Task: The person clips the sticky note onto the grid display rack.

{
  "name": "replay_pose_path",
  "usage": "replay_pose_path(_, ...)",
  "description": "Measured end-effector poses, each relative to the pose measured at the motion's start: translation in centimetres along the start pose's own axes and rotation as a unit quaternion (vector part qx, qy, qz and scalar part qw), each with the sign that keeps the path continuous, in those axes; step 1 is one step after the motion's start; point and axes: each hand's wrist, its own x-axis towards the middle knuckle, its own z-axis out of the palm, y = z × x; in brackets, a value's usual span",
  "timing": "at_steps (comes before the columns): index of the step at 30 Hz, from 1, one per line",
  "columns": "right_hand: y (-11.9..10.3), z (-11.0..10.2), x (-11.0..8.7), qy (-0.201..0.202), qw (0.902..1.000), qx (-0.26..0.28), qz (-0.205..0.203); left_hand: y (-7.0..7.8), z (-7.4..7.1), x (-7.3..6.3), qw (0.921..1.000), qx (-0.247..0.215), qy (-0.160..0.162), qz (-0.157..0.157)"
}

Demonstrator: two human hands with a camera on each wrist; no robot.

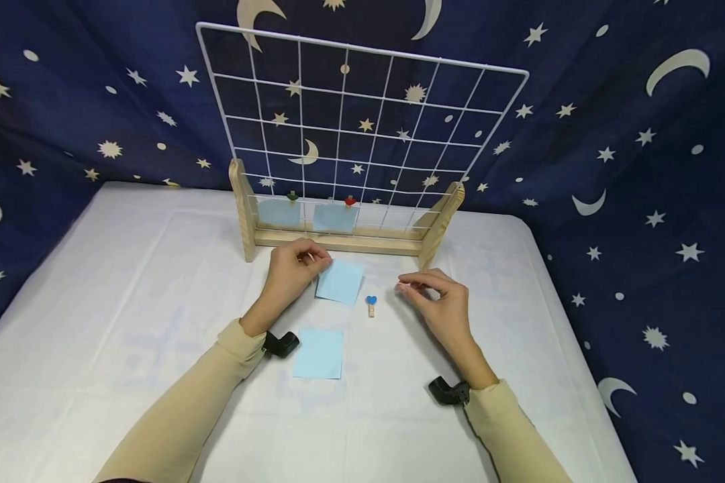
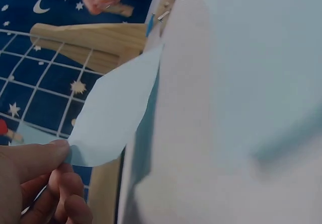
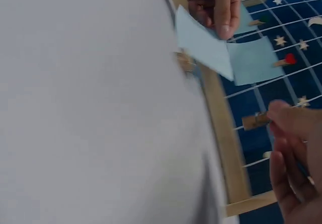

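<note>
My left hand [image 1: 293, 268] pinches a light blue paper square [image 1: 340, 282] at its upper left corner, the sheet lifted off the table in the left wrist view. In my right hand [image 1: 440, 305] is a small wooden clothespin [image 3: 255, 121], pinched between thumb and fingers; its far end is hidden by the fingertips. Between the hands a clothespin with a blue heart [image 1: 371, 305] lies on the table. Nearer the front lies another blue paper square [image 1: 318, 353]. Two more blue papers hang low on the white wire grid [image 1: 362, 90], one under a green clip [image 1: 293, 196], one under a red clip [image 1: 350, 201].
The grid stands upright in a wooden base [image 1: 338, 242] with two side posts at the back of the table. A white cloth [image 1: 127, 362] covers the table. Behind it and at both sides hangs a dark blue curtain [image 1: 628, 201] with stars and moons.
</note>
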Motion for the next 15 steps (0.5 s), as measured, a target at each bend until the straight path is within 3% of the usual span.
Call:
replay_pose_path(6,0.0,-0.9,2.6,0.052,0.9969,-0.055,-0.020,1.4,0.9,1.0,0.9996,-0.019,0.012,0.018)
replay_pose_path(15,-0.1,-2.0,5.0,0.075,0.9922,-0.092,-0.039,3.2,2.6,2.0,0.9987,-0.039,0.022,0.024)
